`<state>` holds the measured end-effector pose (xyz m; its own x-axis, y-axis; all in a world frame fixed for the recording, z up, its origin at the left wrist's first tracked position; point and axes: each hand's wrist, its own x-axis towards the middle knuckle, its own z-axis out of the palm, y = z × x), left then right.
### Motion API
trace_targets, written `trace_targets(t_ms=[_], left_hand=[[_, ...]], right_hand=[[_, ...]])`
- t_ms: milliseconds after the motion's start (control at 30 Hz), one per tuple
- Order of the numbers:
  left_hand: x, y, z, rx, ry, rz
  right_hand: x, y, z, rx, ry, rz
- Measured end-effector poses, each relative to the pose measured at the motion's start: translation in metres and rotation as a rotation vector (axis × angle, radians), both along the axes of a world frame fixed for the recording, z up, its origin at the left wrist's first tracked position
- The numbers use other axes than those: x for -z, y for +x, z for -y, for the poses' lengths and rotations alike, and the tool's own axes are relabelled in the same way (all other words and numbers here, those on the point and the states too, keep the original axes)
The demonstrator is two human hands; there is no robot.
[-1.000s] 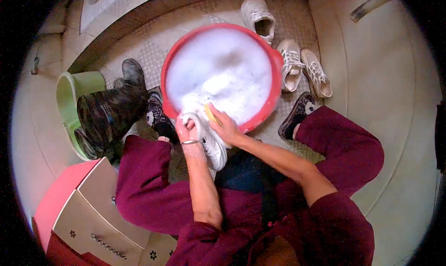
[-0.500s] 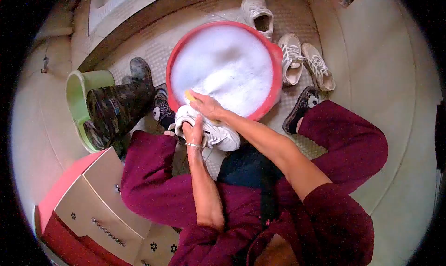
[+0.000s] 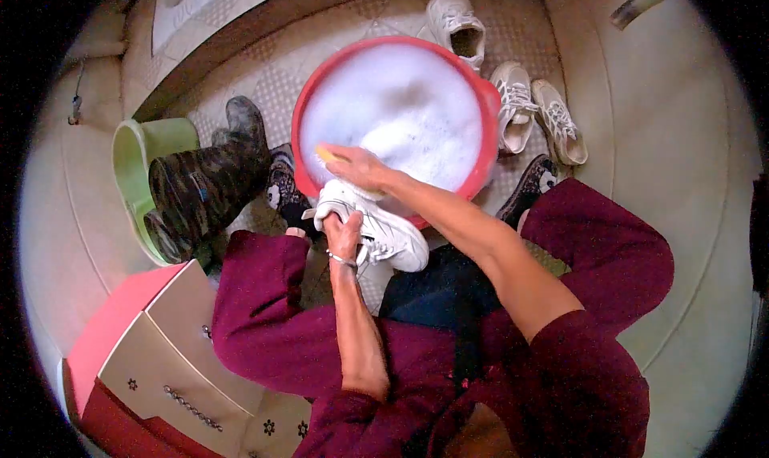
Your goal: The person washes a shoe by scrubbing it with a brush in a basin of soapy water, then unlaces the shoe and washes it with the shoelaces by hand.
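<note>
My left hand grips a white shoe at its opening, with some fingers inside it. The shoe lies on its side, toe to the right, over the near rim of a red basin. White foam fills the basin. My right hand is closed round a yellow brush, just above the shoe's heel and sole side. The bristles are mostly hidden.
Three white shoes stand right of the basin. Camouflage boots lean by a green bucket at left. A drawer cabinet is at lower left.
The shoe has turned from toe toward me to toe toward the right. My right hand with the brush has moved left, from the shoe's right side to above its heel.
</note>
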<state>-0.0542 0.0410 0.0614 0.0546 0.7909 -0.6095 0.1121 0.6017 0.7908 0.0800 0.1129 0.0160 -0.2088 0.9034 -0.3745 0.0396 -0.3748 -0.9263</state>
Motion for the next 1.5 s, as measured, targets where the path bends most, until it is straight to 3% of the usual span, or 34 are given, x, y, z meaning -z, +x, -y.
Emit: trace_targets(t_ms=[67,100,233,367,433,533,600,667,700,767,867,933,1000,1067,1133,1233,1300,1467,1500], left_hand=[[0.011,0.002,0.000,0.091,0.151,-0.123],[0.025,-0.001,0.005,-0.006,0.202,-0.036],[0.009,0.003,0.003,0.062,0.109,-0.084],[0.006,0.004,0.004,0.080,0.042,-0.133],[-0.001,0.015,0.002,0.131,0.094,-0.175],[0.021,-0.002,0.008,0.044,0.255,-0.191],[0.025,-0.009,0.001,0.007,0.165,-0.058],[0.013,-0.002,-0.001,-0.012,0.126,-0.049],[0.011,0.001,-0.003,-0.042,0.152,-0.040],[0.012,0.001,0.000,-0.067,0.169,-0.034],[0.022,-0.007,-0.002,-0.011,0.102,-0.075],[0.010,0.001,-0.004,-0.074,0.099,0.113],[0.011,0.001,-0.005,-0.086,0.018,0.175],[0.021,-0.004,-0.001,0.056,0.139,0.006],[0.009,0.003,0.000,0.057,0.005,-0.091],[0.022,-0.004,-0.004,-0.096,0.021,0.058],[0.026,-0.003,-0.005,-0.123,0.063,0.102],[0.013,0.002,-0.005,-0.084,0.056,0.115],[0.011,0.003,-0.002,-0.079,0.051,0.114]], right_hand=[[-0.007,0.009,0.032,0.012,0.108,0.175],[-0.010,0.015,0.060,0.000,0.113,0.208],[-0.028,0.030,0.087,-0.112,0.059,0.237],[-0.037,-0.004,0.019,-0.111,0.267,0.379],[-0.020,-0.008,-0.012,-0.292,0.378,0.746],[0.026,0.019,-0.024,-0.227,0.330,0.652],[0.029,0.063,-0.018,-0.008,0.131,0.693],[0.039,0.088,0.011,0.220,0.241,1.037],[0.043,0.091,0.009,0.220,0.251,1.040],[0.050,0.096,0.015,-0.152,-0.303,0.548],[0.026,0.067,0.042,-0.075,0.042,0.106],[-0.023,0.050,0.069,-0.052,0.111,0.202],[-0.052,0.042,0.083,-0.252,0.018,0.304],[-0.022,0.020,0.061,-0.105,0.023,0.332],[-0.006,0.004,0.031,0.045,0.019,0.359],[-0.001,0.005,0.005,-0.023,-0.048,0.281],[-0.004,0.009,0.036,-0.011,0.182,0.316],[-0.036,0.063,0.104,-0.362,-0.051,0.189],[-0.039,0.056,0.097,-0.300,-0.080,0.212]])
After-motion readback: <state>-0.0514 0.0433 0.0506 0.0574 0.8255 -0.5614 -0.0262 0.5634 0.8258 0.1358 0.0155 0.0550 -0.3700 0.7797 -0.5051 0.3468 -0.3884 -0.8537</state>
